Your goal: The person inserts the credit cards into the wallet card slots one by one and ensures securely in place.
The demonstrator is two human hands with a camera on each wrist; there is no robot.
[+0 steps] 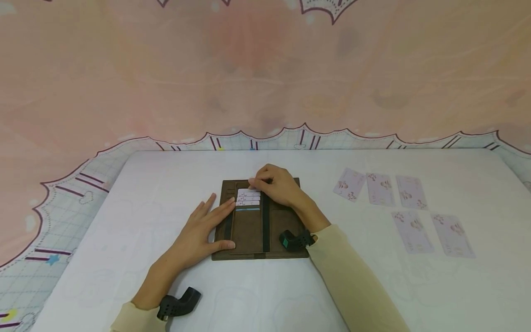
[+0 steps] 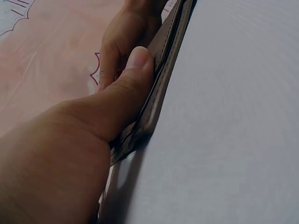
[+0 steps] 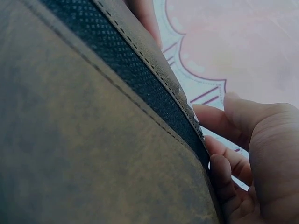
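Pale yellow sleeves (image 1: 356,281) reach in from the near edge, a dark wrist camera (image 1: 180,302) strapped below each hand. Just beyond, the left hand (image 1: 198,230) lies on the left side of an unfolded brown wallet (image 1: 247,233), its fingers straight and spread apart, thumb resting on the leather. The wallet lies flat on the white table (image 1: 103,267), a dark band running near to far along its middle. In its left half, white cards (image 1: 248,198) overlap like steps, their exposed strips running crosswise, just right of the left fingertips. The right hand (image 1: 281,185) is closer to them: its curled fingers sit at their far end, so the cards lie immediately nearward; whether they pinch one, I cannot tell. Well apart to the right, two loose printed cards (image 1: 412,232) lie nearer, three others (image 1: 380,189) farther, before a peach patterned cloth (image 1: 249,69).
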